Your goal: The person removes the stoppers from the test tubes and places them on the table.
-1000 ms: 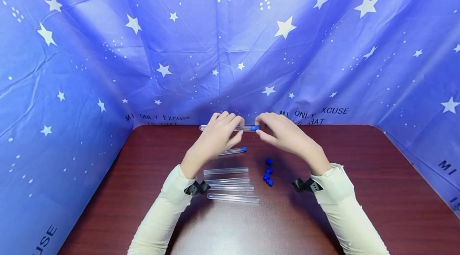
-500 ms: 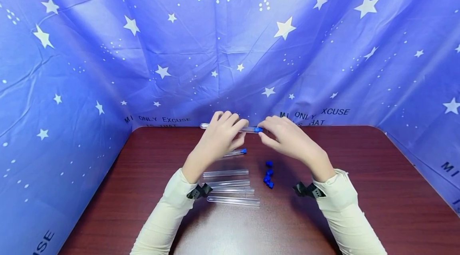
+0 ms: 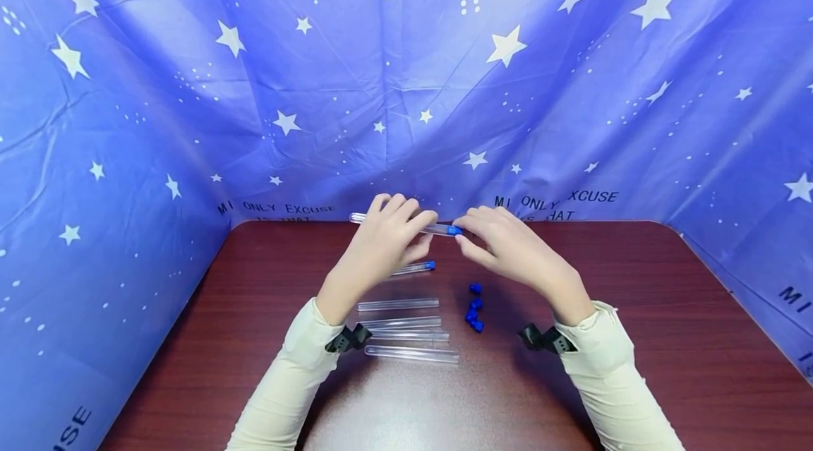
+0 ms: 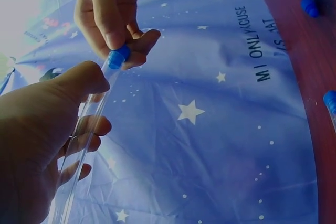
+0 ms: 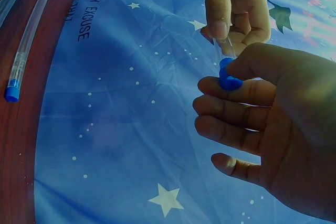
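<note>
Above the table's far edge, my left hand (image 3: 384, 239) grips a clear test tube (image 4: 73, 174) along its middle. The tube tilts slightly, its rounded end higher on the left in the head view. A blue cap (image 5: 229, 80) sits at the tube's right-hand end. My right hand (image 3: 508, 243) pinches this cap between thumb and index finger, while its other fingers extend loosely in the right wrist view. Below the left hand, a second test tube with a blue cap (image 3: 416, 268) lies on the table, partly hidden by that hand.
Several uncapped clear tubes (image 3: 411, 353) lie side by side on the dark red wooden table (image 3: 667, 338). To their right is a short line of loose blue caps (image 3: 473, 313). A blue star-patterned curtain (image 3: 387, 84) stands behind the table and along its sides.
The right hand's fingers have come together more closely on the cap. The held tube has tilted, its capped end now lower than its rounded end. Things on the table have stayed put.
</note>
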A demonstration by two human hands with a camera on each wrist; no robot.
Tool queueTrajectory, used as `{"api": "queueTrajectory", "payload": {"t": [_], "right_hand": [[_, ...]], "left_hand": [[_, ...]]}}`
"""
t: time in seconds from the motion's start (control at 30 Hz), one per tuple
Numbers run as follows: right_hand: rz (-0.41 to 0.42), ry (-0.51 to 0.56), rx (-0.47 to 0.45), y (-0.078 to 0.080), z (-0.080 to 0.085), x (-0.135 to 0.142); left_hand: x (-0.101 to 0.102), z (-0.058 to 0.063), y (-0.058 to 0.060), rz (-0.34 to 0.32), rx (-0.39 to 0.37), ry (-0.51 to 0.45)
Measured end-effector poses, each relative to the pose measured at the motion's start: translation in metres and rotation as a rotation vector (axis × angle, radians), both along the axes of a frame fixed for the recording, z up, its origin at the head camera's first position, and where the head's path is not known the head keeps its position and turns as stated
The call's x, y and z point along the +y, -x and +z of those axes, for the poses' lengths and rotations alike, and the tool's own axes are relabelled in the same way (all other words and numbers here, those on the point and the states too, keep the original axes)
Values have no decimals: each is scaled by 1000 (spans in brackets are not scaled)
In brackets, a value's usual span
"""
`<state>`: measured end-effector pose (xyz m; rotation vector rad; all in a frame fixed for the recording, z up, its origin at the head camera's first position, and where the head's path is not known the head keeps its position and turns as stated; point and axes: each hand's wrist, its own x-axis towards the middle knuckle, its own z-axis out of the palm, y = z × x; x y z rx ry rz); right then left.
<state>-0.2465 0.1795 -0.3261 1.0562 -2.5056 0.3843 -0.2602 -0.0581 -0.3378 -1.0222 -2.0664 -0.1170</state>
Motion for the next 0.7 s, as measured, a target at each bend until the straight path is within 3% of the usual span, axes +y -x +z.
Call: {"api": "queueTrajectory", "payload": {"t": [0.27,0.7], "right_hand": [[16,14,48,-1,-2,-1],[34,-7,106,0,-2,-3]], "left_hand": [[-2,1,0,-17,-3,0],[-2,0,-3,6,-76,32]]}}
